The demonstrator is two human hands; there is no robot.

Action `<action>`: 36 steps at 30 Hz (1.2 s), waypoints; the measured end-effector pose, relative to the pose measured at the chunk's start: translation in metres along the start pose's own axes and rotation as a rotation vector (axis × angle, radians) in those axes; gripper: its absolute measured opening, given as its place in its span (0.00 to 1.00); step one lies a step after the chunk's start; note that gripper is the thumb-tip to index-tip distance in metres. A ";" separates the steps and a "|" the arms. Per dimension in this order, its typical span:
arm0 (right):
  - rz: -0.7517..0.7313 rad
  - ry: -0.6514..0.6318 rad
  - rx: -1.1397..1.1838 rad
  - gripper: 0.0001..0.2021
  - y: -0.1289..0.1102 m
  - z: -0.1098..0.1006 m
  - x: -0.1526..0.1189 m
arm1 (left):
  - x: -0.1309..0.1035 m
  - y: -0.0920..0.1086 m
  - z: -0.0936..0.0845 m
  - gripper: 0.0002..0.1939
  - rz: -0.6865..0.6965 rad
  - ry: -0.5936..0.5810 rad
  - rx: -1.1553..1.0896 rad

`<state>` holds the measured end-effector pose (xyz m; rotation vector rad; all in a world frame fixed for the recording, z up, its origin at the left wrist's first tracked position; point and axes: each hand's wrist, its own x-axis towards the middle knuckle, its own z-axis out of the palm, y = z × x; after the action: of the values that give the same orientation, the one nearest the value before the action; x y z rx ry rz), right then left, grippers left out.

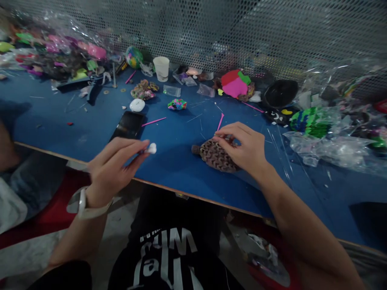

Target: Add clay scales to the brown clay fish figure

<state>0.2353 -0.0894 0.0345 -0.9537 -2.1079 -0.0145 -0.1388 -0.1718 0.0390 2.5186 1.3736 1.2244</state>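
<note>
Between the fingertips of my left hand [117, 163] is a small white lump of modelling clay [152, 148], held above the table's front edge. My right hand [242, 145] bends over a brown clay figure [219, 157] covered in overlapping scales, with a small stub at its left end. The right thumb and fingers pinch together at the figure's upper edge; what sits between them is hidden. Just beyond these fingers lies a pink modelling tool [220, 121]. A black phone [128, 125] rests behind my left hand.
Near the phone are a white earbud case [137, 105] and another pink tool [154, 121]. A multicoloured clay lump [177, 104] lies mid-table. Along the mesh partition [193, 32] stand a paper cup [161, 68], bagged clay and a red-and-pink clay piece [234, 85]. Plastic wrappers [323, 149] cover the right.
</note>
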 end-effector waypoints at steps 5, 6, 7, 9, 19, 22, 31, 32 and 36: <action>0.040 -0.032 -0.022 0.02 0.001 0.004 0.000 | 0.015 -0.035 0.008 0.16 0.048 -0.287 0.346; 0.044 -0.029 -0.018 0.02 0.002 0.004 0.000 | 0.016 -0.040 0.010 0.16 0.017 -0.314 0.384; 0.050 -0.025 -0.011 0.02 0.002 0.004 0.000 | 0.017 -0.044 0.011 0.16 -0.012 -0.332 0.412; 0.060 -0.019 0.005 0.02 0.003 0.004 0.001 | 0.019 -0.046 0.012 0.16 -0.065 -0.342 0.444; 0.152 0.039 0.109 0.02 0.000 0.007 0.000 | 0.099 0.020 0.065 0.12 0.241 -0.322 -0.132; 0.292 0.105 0.230 0.08 0.002 0.008 -0.001 | 0.132 0.030 0.106 0.14 0.360 -0.263 -0.068; 0.405 -0.037 0.499 0.23 0.010 0.005 -0.002 | 0.128 0.011 0.150 0.12 0.535 -0.223 -0.124; 0.418 -0.053 0.510 0.24 0.008 0.005 -0.002 | 0.125 0.010 0.148 0.12 0.527 -0.231 -0.153; 0.463 -0.064 0.559 0.25 -0.002 0.003 0.001 | 0.125 0.008 0.142 0.11 0.495 -0.178 -0.256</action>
<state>0.2316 -0.0893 0.0342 -1.0652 -1.7479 0.8032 -0.0041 -0.0400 0.0216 2.7734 0.5286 1.1026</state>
